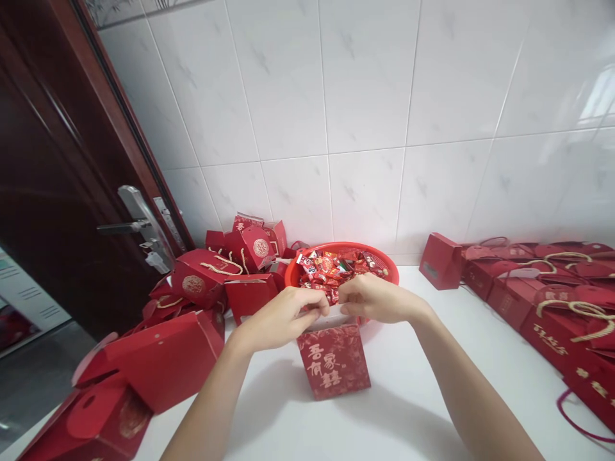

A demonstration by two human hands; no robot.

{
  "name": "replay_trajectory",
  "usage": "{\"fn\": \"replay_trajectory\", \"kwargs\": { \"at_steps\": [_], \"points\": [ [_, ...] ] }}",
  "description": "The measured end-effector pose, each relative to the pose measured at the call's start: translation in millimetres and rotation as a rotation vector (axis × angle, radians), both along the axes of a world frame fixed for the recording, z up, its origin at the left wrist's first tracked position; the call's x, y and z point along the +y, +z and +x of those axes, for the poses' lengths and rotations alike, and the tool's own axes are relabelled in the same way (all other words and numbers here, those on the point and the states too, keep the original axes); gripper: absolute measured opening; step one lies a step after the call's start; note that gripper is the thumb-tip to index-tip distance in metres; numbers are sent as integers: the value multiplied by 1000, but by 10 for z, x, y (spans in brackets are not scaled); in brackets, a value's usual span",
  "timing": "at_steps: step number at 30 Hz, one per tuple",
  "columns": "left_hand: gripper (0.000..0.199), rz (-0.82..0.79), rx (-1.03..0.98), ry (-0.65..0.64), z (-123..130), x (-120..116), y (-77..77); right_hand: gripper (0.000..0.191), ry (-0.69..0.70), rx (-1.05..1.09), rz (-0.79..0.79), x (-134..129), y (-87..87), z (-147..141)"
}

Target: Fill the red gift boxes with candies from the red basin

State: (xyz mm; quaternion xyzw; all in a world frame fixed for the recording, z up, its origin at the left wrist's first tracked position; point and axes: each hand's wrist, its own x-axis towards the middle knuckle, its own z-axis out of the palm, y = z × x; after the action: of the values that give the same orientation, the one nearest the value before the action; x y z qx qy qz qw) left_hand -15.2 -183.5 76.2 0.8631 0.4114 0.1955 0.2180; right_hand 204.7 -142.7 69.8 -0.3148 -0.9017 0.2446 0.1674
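Note:
A small red gift box (335, 362) with gold Chinese characters on its front stands slightly tilted on the white table, its top edge under my fingers. My left hand (293, 314) pinches the pale inner flap at the box's upper left. At the upper right, my right hand (377, 299) has its fingers curled against the same rim. The inside of the box is hidden from this angle. Just behind it sits a red plastic basket (390, 272) holding wrapped candies (327, 266) in red, white and green wrappers.
Several red boxes (168, 355) with rope handles are piled loosely along the left, near a dark door (52, 128). More red boxes (523, 294) stand in rows at the right, with a single box (441, 260) beside them. White tiles (365, 83) back the table.

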Motion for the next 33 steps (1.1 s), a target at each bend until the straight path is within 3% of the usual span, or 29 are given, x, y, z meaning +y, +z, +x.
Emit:
{"fn": "replay_trajectory", "kwargs": {
  "at_steps": [5,9,12,16,22,26,33],
  "points": [
    [19,-82,24,-49,-9,3,1,15,86,-54,-135,19,11,85],
    [20,-101,50,-45,-25,3,12,9,86,2,-128,40,37,149],
    [30,-154,69,-10,-55,-7,28,14,-31,192,-55,110,40,212],
    [49,-291,93,17,-81,-21,51,13,-312,367,74,319,-68,263],
    [46,-338,104,-128,-30,-28,87,14,-486,30,114,612,-389,132],
    [40,-300,107,-202,11,-48,95,21,-426,-139,9,707,-557,33],
    [41,-297,110,-202,13,-48,77,17,-357,-129,-153,781,-639,30]
  ]
}}
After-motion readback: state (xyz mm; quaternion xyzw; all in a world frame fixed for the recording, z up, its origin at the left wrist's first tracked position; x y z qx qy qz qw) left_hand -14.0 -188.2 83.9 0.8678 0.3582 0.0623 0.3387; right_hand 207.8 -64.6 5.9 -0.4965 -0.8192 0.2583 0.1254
